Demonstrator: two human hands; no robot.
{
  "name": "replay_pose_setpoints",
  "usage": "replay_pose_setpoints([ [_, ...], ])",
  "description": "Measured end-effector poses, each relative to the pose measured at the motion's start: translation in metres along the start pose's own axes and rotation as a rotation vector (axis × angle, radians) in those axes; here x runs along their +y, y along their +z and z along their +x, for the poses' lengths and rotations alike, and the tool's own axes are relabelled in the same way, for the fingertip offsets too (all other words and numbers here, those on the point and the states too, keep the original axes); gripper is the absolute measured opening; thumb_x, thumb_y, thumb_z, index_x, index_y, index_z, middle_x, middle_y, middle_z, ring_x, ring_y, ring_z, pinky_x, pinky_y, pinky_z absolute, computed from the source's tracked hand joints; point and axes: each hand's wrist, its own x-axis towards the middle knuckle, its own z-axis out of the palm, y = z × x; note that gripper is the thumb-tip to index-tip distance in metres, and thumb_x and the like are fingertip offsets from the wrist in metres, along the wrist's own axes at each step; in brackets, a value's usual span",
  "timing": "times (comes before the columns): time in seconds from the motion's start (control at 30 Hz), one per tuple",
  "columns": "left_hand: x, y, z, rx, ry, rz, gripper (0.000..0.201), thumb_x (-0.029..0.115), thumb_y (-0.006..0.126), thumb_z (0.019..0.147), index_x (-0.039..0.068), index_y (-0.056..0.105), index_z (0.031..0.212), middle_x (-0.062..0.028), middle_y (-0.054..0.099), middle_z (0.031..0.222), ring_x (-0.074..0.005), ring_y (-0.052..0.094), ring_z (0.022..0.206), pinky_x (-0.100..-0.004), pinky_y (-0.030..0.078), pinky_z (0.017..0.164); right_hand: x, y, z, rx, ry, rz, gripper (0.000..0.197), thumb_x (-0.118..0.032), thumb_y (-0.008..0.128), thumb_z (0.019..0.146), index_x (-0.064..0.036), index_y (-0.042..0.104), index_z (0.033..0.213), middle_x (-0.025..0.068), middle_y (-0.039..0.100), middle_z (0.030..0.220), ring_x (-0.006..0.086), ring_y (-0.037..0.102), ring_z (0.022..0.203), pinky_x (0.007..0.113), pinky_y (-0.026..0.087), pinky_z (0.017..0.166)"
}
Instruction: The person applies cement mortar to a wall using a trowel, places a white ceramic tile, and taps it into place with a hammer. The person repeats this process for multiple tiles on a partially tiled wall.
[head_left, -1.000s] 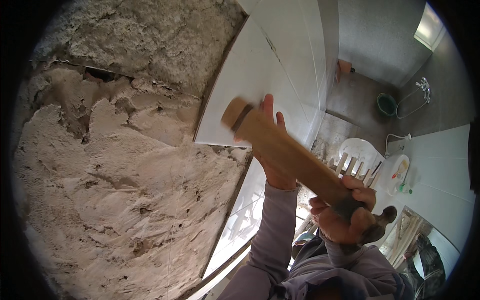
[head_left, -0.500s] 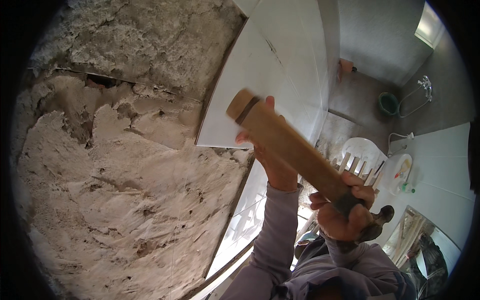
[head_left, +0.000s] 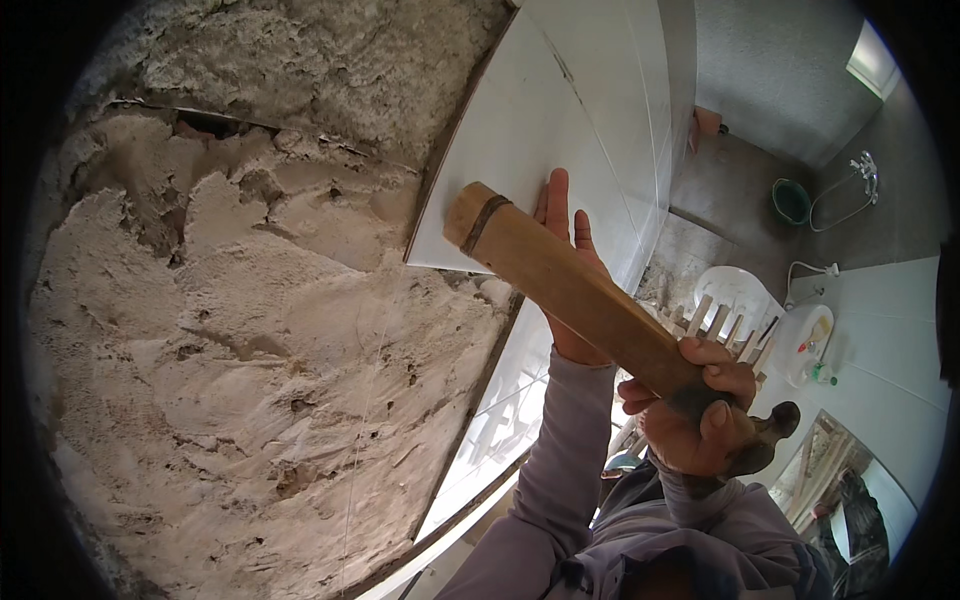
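Right hand (head_left: 700, 420) holds a hammer (head_left: 580, 300) by its head, handle end on the white tile (head_left: 520, 170) — left hand (head_left: 565, 260) flat, steadying it; gentle tapping seems next.

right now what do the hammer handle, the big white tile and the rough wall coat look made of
Hammer handle: looks like bare wood, tan, matte, visible grain, a dark band near its end.
White tile: probably glazed ceramic, smooth with a soft sheen.
Wall coat: seems to be mortar or plaster, sandy, lumpy, trowel-marked.
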Motion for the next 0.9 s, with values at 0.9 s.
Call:
replay_pose_setpoints([
  [0.9,0.103,-0.019,-0.08,0.284,-0.094,0.062,0.04,0.018,0.048,0.099,0.004,0.04,0.135,-0.006,0.062,0.093,-0.0109,0.056,0.085,-0.0257,0.045,0.08,-0.068,-0.03,0.039,-0.048,0.022,-0.438,0.033,-0.025,0.05,0.094,0.0039,0.047,0.11,0.0299,0.053,0.116,0.035,0.067,0.076,0.039,0.06,0.061],
])
